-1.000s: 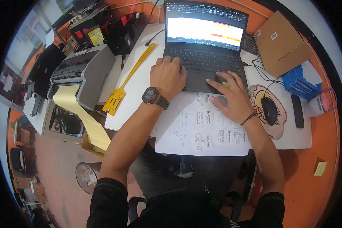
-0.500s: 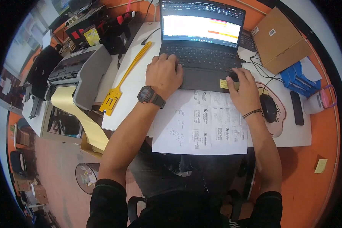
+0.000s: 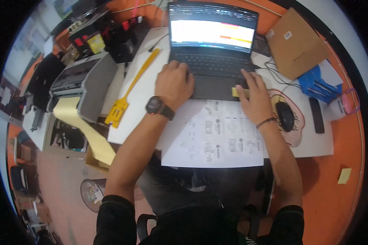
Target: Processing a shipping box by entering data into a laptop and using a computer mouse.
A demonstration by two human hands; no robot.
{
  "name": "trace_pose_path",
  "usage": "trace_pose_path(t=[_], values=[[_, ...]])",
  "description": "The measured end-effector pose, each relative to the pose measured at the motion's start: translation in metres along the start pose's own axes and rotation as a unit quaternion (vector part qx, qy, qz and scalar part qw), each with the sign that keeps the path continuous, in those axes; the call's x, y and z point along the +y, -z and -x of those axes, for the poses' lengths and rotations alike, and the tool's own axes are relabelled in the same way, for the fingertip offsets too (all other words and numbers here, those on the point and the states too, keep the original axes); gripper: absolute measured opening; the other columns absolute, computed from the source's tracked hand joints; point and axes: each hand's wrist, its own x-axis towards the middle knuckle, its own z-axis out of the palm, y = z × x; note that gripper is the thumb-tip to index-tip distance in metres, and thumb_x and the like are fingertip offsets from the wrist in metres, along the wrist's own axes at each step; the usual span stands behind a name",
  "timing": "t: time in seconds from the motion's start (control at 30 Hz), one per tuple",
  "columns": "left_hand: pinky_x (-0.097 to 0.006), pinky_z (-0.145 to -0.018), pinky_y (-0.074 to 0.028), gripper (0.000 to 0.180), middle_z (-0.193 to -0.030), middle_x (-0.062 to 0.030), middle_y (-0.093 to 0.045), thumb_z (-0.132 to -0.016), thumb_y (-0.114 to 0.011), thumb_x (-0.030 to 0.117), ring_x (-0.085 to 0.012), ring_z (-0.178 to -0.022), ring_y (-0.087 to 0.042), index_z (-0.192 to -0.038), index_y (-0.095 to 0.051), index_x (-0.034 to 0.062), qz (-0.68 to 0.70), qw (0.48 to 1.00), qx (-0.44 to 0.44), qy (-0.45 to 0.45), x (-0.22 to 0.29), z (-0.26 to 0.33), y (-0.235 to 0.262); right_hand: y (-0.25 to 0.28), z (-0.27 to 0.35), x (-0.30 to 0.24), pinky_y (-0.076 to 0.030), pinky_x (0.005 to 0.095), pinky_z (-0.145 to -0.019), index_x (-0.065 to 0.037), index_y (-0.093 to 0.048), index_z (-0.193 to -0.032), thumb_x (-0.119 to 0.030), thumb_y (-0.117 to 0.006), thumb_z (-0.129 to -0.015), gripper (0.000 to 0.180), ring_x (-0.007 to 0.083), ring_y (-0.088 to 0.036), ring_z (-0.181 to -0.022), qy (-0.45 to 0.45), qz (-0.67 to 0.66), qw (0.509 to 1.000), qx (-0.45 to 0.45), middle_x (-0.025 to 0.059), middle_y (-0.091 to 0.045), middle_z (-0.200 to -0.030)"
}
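Note:
A dark laptop (image 3: 221, 87) stands unfolded on the white desk, its screen lit with a page holding red and orange bands. My left hand (image 3: 173, 83) rests at the left end of its keyboard, fingers bent over the keys, thumb out to the right, holding nothing. At the right end, my right hand (image 3: 254, 98) is open, its fingers stretched toward the keys and the thumb low by a small yellow note (image 3: 235, 92) on the palm rest. Under my wrists, against the laptop's front edge, lies a white sheet (image 3: 184, 153) with several receipts and handwriting.
On the right are a black mouse (image 3: 285, 116) on a pink pad (image 3: 295, 141), a dark phone (image 3: 316, 115), a cup (image 3: 337, 110), blue packaging (image 3: 317, 85) and a cardboard box (image 3: 296, 49). Leftward are a yellow long-handled tool (image 3: 141, 73), a grey printer (image 3: 92, 77) trailing yellow paper (image 3: 84, 126), and a wastebasket (image 3: 92, 194).
My right hand's fingers have reached farther forward and left over the keyboard. My left hand stays at the keys. The whole view has shifted slightly, and the picture is blurrier.

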Motion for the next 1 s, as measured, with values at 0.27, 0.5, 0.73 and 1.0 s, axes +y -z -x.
trace_pose_path(t=[0.27,0.5,0.73,1.0], values=[[-0.053,-0.098,-0.059,0.021,-0.118,-0.0170,-0.076,-0.103,-0.073,0.024,-0.0407,-0.112,-0.070,-0.111,-0.080,0.0056,-0.021,1.000,-0.013,0.019,0.004,0.002,0.004,-0.001,0.000,-0.004,-0.051,0.0493,-0.123,0.001,-0.068,-0.152,-0.039,-0.065,-0.115,0.055,0.0391,-0.059,-0.147,-0.010,0.044,0.997,-0.061,0.0205,-0.062,-0.157],[-0.053,-0.099,-0.058,0.022,-0.119,-0.0169,-0.076,-0.103,-0.073,0.024,-0.0400,-0.113,-0.070,-0.113,-0.080,0.0060,-0.018,0.999,-0.025,0.021,0.001,0.002,0.002,-0.001,0.001,-0.005,-0.051,0.0496,-0.123,0.000,-0.068,-0.152,-0.039,-0.065,-0.115,0.054,0.0392,-0.059,-0.147,0.005,0.051,0.997,-0.054,0.0209,-0.064,-0.156],[-0.053,-0.099,-0.058,0.023,-0.118,-0.0170,-0.076,-0.103,-0.072,0.025,-0.0397,-0.113,-0.070,-0.113,-0.080,0.0057,-0.019,0.999,-0.021,0.024,0.004,0.000,0.001,-0.003,-0.001,0.000,-0.048,0.0500,-0.125,-0.001,-0.069,-0.152,-0.038,-0.064,-0.115,0.052,0.0412,-0.058,-0.148,0.003,0.041,0.998,-0.048,0.0214,-0.064,-0.156],[-0.056,-0.096,-0.059,0.020,-0.115,-0.0161,-0.075,-0.103,-0.072,0.024,-0.0394,-0.113,-0.071,-0.110,-0.079,0.0066,-0.015,0.999,0.006,0.031,-0.001,-0.006,-0.001,0.046,-0.013,0.006,-0.049,0.0477,-0.121,-0.004,-0.072,-0.141,-0.018,-0.069,-0.111,0.033,0.0410,-0.063,-0.142,0.014,-0.038,0.994,0.098,0.0212,-0.068,-0.151]])
